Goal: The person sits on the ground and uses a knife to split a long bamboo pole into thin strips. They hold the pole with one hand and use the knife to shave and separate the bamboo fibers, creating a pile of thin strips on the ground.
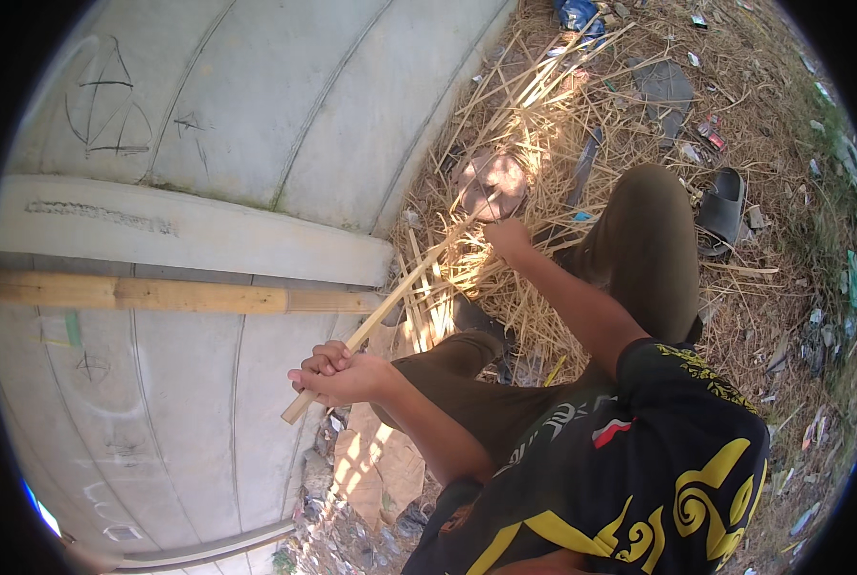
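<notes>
My left hand (337, 374) is closed around the near end of a long, pale bamboo strip (395, 300). The strip slants up and to the right, toward a round, brownish block (491, 182) on the ground. By the strip's far end, at the lower edge of that block, my right hand (508, 238) is closed in a fist. A thin piece shows just above its fingers, but what the fist grips cannot be made out. A long, dark, blade-like piece (587, 165) lies on the shavings beyond my right hand.
Bamboo shavings (543, 96) and litter cover the ground around my legs. A pale panelled wall (256, 115) rises on the left, with a bamboo pole (160, 293) along it. A dark sandal (721, 209) lies right of my knee, a blue bag (578, 15) at the far edge.
</notes>
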`<state>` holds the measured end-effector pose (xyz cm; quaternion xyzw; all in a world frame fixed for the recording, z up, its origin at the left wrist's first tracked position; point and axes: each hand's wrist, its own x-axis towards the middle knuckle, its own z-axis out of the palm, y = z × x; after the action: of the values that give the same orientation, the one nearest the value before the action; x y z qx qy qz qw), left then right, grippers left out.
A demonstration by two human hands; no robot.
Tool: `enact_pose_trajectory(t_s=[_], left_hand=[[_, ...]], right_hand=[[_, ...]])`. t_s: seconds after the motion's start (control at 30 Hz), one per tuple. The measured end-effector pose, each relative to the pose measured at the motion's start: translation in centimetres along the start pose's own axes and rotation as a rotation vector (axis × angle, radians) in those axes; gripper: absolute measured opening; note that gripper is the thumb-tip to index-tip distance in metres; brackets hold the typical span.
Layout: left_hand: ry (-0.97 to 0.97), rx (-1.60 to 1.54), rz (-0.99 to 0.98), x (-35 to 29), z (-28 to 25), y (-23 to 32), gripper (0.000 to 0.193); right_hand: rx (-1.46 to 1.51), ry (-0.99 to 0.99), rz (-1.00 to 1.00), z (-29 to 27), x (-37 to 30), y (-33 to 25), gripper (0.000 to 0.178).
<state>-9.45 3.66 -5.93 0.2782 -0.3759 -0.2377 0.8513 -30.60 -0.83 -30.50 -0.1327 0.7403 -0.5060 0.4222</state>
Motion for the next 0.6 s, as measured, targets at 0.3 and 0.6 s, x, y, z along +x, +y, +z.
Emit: enact_pose_trajectory(t_s=[0.3, 0.6], left_hand=[[-0.342, -0.268, -0.065, -0.8, 3.4, -0.8, 0.054], [-0.503, -0.246, -0.039, -0.6, 8.8, -1.1, 0.057]], right_hand=[[-0.011, -0.047, 0.096, 0.4, 1.5, 5.6, 0.039], [-0.164, -0.062, -0.28, 0.1, 2.5, 7.3, 0.037]])
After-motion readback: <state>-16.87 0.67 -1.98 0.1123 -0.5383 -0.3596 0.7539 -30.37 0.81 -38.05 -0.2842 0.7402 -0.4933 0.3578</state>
